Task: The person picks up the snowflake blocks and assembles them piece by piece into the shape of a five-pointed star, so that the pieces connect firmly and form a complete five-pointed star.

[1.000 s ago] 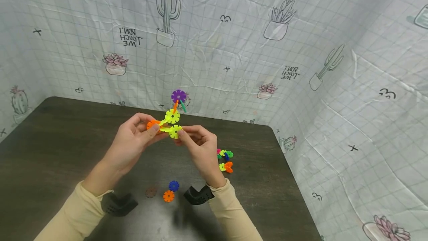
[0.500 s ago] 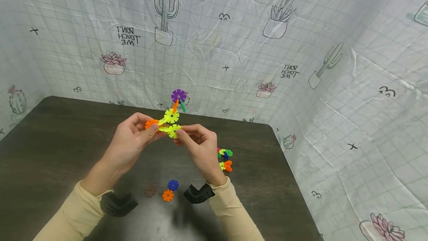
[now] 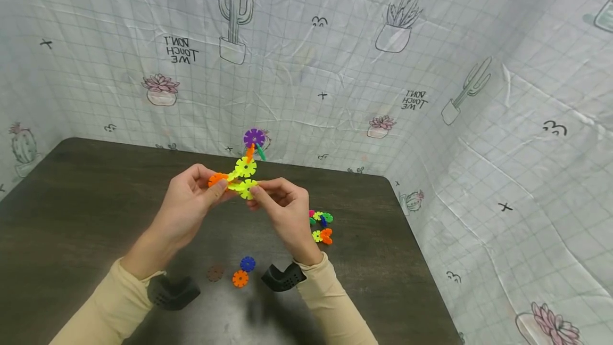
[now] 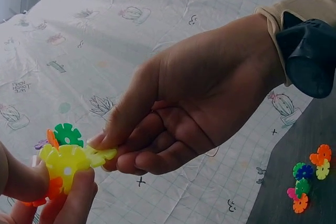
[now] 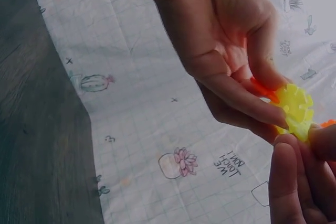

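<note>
Pale grid-printed cloth (image 3: pixel 287 81) with drawn pots (image 3: pixel 232 50) of cacti (image 3: pixel 234 9) and succulents (image 3: pixel 160 83) hangs behind a dark wood-grain table (image 3: pixel 96 212). Held above it, a linked multicoloured chain of notched round plastic discs (image 3: pixel 246 166) spans both hands: the left hand (image 3: pixel 184 204) pinches its orange disc (image 3: pixel 217 179), the right hand (image 3: pixel 287 214) its lower yellow disc (image 3: pixel 246 189). Loose nearby lie a blue disc (image 3: pixel 247 264), a second orange disc (image 3: pixel 240 279) and a brown disc (image 3: pixel 215 273).
</note>
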Demonstrator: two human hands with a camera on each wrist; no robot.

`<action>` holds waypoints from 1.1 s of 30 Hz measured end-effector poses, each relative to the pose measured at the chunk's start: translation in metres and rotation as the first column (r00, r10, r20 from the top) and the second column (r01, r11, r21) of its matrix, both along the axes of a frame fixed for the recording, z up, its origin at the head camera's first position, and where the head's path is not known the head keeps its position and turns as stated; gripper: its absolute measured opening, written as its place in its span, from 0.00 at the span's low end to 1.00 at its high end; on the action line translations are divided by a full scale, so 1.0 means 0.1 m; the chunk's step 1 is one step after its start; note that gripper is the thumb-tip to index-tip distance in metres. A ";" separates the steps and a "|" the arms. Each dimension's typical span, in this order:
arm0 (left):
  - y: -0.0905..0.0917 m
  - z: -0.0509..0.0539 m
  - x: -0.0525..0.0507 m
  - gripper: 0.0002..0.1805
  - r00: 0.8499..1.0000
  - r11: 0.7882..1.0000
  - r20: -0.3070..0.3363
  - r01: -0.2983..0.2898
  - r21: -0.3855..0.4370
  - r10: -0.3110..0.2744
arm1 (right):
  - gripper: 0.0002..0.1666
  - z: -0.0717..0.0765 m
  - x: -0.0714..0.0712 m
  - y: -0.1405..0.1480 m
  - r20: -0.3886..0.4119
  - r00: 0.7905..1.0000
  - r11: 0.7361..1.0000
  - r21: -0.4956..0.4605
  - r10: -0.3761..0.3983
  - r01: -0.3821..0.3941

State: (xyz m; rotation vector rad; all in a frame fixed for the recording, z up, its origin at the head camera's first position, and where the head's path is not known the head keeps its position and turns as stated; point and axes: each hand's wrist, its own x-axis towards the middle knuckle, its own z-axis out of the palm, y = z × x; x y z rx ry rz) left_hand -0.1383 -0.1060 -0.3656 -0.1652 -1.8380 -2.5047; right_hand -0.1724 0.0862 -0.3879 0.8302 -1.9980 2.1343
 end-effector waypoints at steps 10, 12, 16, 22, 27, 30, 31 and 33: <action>-0.01 -0.06 -0.01 0.10 1.000 1.000 -0.015 0.011 0.011 -0.011 | 0.14 -0.07 0.00 -0.04 0.035 0.999 1.000 0.000 -0.014 0.014; 0.00 -0.06 -0.01 0.12 1.000 1.000 -0.026 0.004 -0.006 -0.004 | 0.14 -0.07 0.00 -0.05 0.039 0.999 1.000 -0.004 -0.027 0.027; 0.00 -0.06 -0.01 0.15 0.998 0.999 -0.056 -0.002 -0.047 -0.001 | 0.11 -0.07 0.00 -0.06 0.022 0.998 0.998 0.004 -0.058 0.058; 0.00 -0.04 -0.01 0.16 0.992 0.997 -0.119 0.024 -0.080 -0.033 | 0.09 -0.06 0.00 -0.10 -0.070 0.990 0.991 0.051 -0.118 0.122; 0.02 -0.03 0.00 0.23 0.986 0.988 -0.165 -0.013 -0.152 -0.012 | 0.08 -0.06 0.01 -0.12 -0.121 0.981 0.984 0.080 -0.149 0.159; 0.03 -0.03 -0.01 0.25 0.980 0.980 -0.199 -0.041 -0.197 0.001 | 0.08 -0.06 0.02 -0.12 -0.121 0.980 0.982 0.087 -0.156 0.167; 0.04 -0.03 -0.01 0.26 0.977 0.976 -0.212 -0.048 -0.213 0.002 | 0.08 -0.06 0.02 -0.12 -0.117 0.981 0.982 0.089 -0.157 0.168; 0.04 -0.04 -0.01 0.27 0.972 0.970 -0.233 -0.058 -0.238 0.001 | 0.09 -0.06 0.03 -0.12 -0.103 0.982 0.982 0.092 -0.158 0.168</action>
